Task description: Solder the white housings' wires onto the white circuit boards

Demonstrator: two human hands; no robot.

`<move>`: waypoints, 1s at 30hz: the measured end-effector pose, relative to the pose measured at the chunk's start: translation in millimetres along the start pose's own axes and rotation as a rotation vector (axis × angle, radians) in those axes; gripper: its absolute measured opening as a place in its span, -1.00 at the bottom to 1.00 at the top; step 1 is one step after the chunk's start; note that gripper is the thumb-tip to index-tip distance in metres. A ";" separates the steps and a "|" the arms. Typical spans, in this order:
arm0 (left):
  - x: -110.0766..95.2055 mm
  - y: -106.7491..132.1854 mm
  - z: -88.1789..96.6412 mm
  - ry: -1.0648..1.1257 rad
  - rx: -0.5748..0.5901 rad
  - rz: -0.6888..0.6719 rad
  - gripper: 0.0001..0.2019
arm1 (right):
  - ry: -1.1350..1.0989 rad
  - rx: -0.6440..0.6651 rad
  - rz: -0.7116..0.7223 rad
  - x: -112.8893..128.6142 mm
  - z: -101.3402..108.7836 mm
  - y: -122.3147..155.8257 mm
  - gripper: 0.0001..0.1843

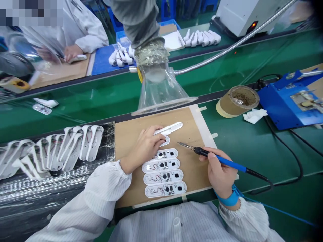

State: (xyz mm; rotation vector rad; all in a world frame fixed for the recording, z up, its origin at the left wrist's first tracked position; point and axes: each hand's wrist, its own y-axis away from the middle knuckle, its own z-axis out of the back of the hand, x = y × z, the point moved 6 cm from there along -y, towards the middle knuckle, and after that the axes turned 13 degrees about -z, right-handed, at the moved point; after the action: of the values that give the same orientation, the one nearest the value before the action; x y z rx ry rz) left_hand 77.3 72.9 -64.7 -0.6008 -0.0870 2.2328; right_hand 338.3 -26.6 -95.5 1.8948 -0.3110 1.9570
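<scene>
My left hand (pixel 144 148) rests on a brown work board (pixel 126 137), fingers curled over a small white oval circuit board (pixel 165 141) beside a white plastic shell (pixel 171 128). Below it lie several more white oval circuit boards (pixel 164 176) in a stacked row. My right hand (pixel 219 171) grips a blue-handled soldering iron (pixel 222 160) like a pen, its tip pointing left toward the boards, a little above the brown board. A blue strap circles my right wrist.
A clear fume-extraction funnel (pixel 161 90) hangs over the board's far edge. White plastic shells (pixel 63 151) lie in a row at left. A tape roll (pixel 237 101) holding tip-cleaner wool and a blue soldering station (pixel 285 101) stand at right. Another person's hands (pixel 70 52) work beyond the green belt.
</scene>
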 end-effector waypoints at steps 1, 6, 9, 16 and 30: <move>10.1 2.1 3.8 0.013 -0.003 0.032 -0.80 | 0.005 -0.008 0.000 -0.8 1.0 0.3 -0.83; 93.7 7.1 55.4 -0.017 -0.161 0.352 -0.91 | 0.036 -0.019 -0.013 -5.5 3.6 -0.1 -0.80; 144.1 6.4 113.9 -0.155 -0.358 0.518 -0.87 | 0.041 -0.013 -0.019 -8.6 4.3 -0.2 -0.79; 166.6 44.7 202.5 -0.344 -0.603 0.678 -0.70 | 0.040 -0.043 -0.048 -17.1 9.3 0.5 -0.74; 154.7 106.7 141.7 -0.279 -0.029 0.502 -0.88 | 0.393 0.391 0.278 25.7 -52.9 24.2 -0.65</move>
State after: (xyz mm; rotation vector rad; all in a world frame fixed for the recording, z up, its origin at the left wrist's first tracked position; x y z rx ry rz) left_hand -147.4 131.9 -26.9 -0.3447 -0.1209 2.7994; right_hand 280.1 -22.5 -70.3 1.6897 -0.0810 2.6829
